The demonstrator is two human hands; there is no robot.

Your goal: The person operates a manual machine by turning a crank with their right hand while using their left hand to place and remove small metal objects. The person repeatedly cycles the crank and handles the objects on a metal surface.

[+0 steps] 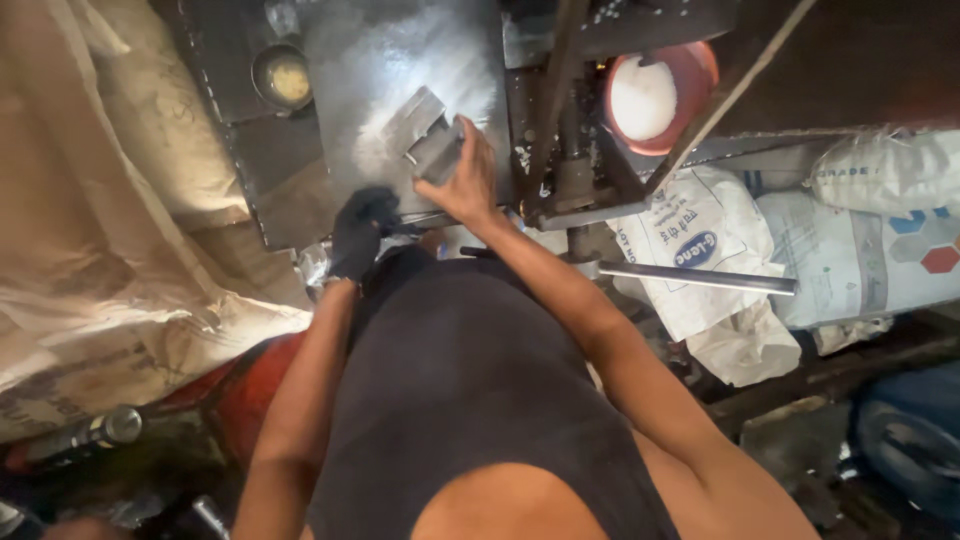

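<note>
My right hand [462, 180] is bare and grips a grey metal block [437, 152] on a dusty steel work plate [380, 60]. A second grey block [410, 115] lies right beside it, touching. My left hand [358, 232] wears a dark glove and rests at the plate's near edge, fingers curled; whether it holds anything is hidden. White powder is spread over the plate around the blocks.
A small round tin with yellowish stuff [282, 76] sits at the plate's back left. An orange bowl of white powder [655, 95] stands to the right behind a metal frame [560, 110]. White sacks [850, 240] lie right, tan sacks [90, 200] left, a steel bar [700, 277] between.
</note>
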